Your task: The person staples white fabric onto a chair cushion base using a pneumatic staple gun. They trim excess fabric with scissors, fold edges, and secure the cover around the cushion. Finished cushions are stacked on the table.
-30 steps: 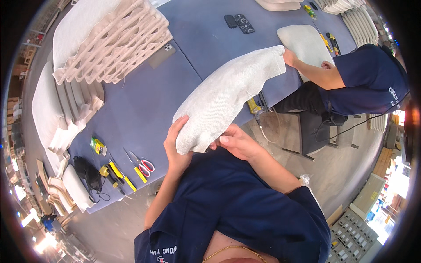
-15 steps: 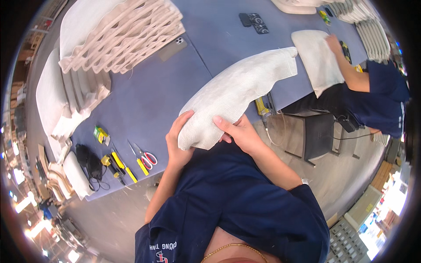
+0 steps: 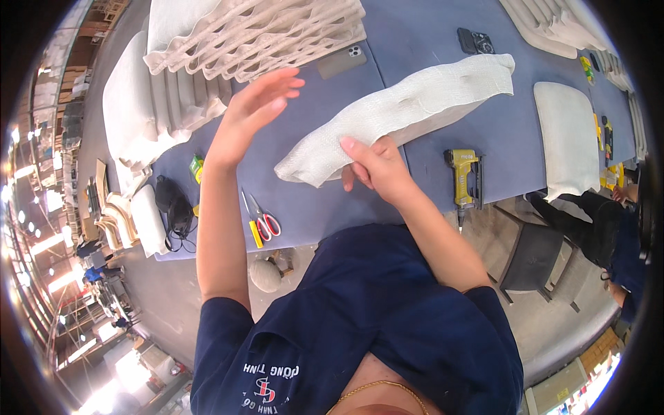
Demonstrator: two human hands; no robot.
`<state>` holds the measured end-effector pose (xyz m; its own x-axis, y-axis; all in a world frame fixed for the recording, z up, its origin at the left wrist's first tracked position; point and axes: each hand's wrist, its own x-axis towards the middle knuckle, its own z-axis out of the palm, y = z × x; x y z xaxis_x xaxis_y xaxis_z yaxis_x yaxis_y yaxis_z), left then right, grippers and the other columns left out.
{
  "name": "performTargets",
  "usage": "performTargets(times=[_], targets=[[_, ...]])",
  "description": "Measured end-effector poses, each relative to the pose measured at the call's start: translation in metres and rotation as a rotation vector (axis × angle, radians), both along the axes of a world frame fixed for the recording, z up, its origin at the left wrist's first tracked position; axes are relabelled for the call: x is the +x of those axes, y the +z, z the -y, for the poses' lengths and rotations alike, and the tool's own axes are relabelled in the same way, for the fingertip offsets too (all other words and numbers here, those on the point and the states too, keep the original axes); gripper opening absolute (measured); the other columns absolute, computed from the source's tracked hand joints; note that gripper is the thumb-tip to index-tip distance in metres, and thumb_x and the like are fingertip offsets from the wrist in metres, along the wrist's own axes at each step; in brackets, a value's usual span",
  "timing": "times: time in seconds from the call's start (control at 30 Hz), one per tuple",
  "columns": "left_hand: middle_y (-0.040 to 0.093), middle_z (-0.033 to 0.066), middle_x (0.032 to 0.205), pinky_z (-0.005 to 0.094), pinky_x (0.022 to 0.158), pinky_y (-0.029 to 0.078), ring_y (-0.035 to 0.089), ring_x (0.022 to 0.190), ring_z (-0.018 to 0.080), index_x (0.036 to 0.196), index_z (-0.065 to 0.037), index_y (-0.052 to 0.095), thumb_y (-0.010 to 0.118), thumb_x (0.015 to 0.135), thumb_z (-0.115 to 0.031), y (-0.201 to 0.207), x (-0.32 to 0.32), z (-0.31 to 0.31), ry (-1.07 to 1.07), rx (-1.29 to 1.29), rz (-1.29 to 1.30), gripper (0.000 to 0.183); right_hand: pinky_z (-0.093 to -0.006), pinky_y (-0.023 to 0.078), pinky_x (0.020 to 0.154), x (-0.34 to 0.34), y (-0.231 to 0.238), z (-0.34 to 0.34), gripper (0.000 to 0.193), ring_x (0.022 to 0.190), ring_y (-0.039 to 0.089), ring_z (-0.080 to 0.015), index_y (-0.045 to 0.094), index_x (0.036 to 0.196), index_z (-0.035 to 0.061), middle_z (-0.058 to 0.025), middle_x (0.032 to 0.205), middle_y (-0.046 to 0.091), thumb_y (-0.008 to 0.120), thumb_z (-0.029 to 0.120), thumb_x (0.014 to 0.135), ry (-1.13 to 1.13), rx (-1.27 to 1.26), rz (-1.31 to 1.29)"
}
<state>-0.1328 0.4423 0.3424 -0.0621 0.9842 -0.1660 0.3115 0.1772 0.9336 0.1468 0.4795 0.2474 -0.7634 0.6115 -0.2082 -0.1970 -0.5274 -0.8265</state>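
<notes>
My right hand (image 3: 379, 168) grips a curved, off-white fabric-covered panel (image 3: 422, 93) by its near edge, thumb on top and fingers beneath. The panel is tilted above the blue-grey table, its long side slanting up to the right and its folded fabric edge showing. My left hand (image 3: 257, 104) is off the panel, raised to its left with fingers stretched out and nothing in it. Beyond that hand stands a stack of wavy-edged off-white panels (image 3: 256, 38).
Scissors (image 3: 261, 215) and a yellow-handled tool (image 3: 256, 235) lie at the table's near edge. A yellow staple gun (image 3: 463, 173) rests to the right, a phone (image 3: 342, 62) farther back. Another panel (image 3: 567, 135) and a dark chair (image 3: 529, 256) are at right, beside a co-worker (image 3: 626, 252).
My left hand has let go of the panel and moved up and away to the left. The panel has turned to show its edge, still in my right hand. The view has shifted.
</notes>
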Motion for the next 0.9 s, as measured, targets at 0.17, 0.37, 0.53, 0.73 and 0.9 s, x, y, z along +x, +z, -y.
performTargets(times=[0.17, 0.37, 0.53, 0.73, 0.9], targets=[[0.064, 0.0184, 0.167, 0.0477, 0.131, 0.041, 0.057, 0.156, 0.0286, 0.172, -0.007, 0.055, 0.050, 0.118, -0.069, -0.014, 0.030, -0.054, -0.103, -0.340, -0.077, 0.083, -0.0335, 0.054, 0.053, -0.012, -0.021, -0.009, 0.063, 0.056, 0.066, -0.0143, 0.056, 0.061, 0.0105, -0.0006, 0.058, 0.054, 0.074, 0.037, 0.115, 0.026, 0.026, -0.096], [0.034, 0.0170, 0.189, 0.0430, 0.140, 0.029, 0.035, 0.174, 0.0340, 0.182, -0.006, 0.036, 0.036, 0.119, -0.078, 0.009, 0.010, -0.069, -0.231, -0.327, -0.185, 0.096, -0.0331, 0.054, 0.054, -0.018, -0.041, 0.000, 0.046, 0.061, 0.069, -0.0142, 0.069, 0.078, 0.0046, -0.0023, 0.067, 0.062, 0.072, 0.030, 0.116, 0.016, 0.057, -0.229], [0.071, 0.0201, 0.149, 0.0388, 0.115, 0.052, 0.066, 0.137, 0.0266, 0.160, 0.002, 0.064, 0.042, 0.120, -0.073, 0.012, 0.072, -0.046, -0.188, -0.551, -0.166, 0.087, -0.0331, 0.054, 0.054, -0.024, -0.035, 0.005, 0.047, 0.060, 0.066, -0.0146, 0.069, 0.079, 0.0034, -0.0033, 0.067, 0.063, 0.071, 0.031, 0.117, -0.112, 0.103, -0.221], [0.084, 0.0230, 0.130, 0.0479, 0.105, 0.059, 0.079, 0.121, 0.0400, 0.142, -0.004, 0.080, 0.057, 0.115, -0.064, 0.038, 0.046, -0.036, -0.508, -0.441, -0.417, 0.069, -0.0329, 0.053, 0.054, -0.035, -0.060, -0.003, 0.043, 0.058, 0.062, -0.0148, 0.073, 0.084, 0.0027, -0.0024, 0.069, 0.061, 0.070, 0.030, 0.117, -0.113, 0.154, -0.327], [0.085, 0.0225, 0.121, 0.0450, 0.096, 0.061, 0.079, 0.109, 0.0280, 0.130, 0.001, 0.083, 0.070, 0.108, -0.066, 0.030, 0.033, -0.032, -0.498, -0.400, -0.524, 0.071, -0.0317, 0.053, 0.052, -0.035, -0.035, 0.013, 0.021, 0.064, 0.052, -0.0079, 0.070, 0.110, 0.0000, 0.0013, 0.086, 0.062, 0.073, 0.020, 0.114, -0.233, 0.029, -0.243]])
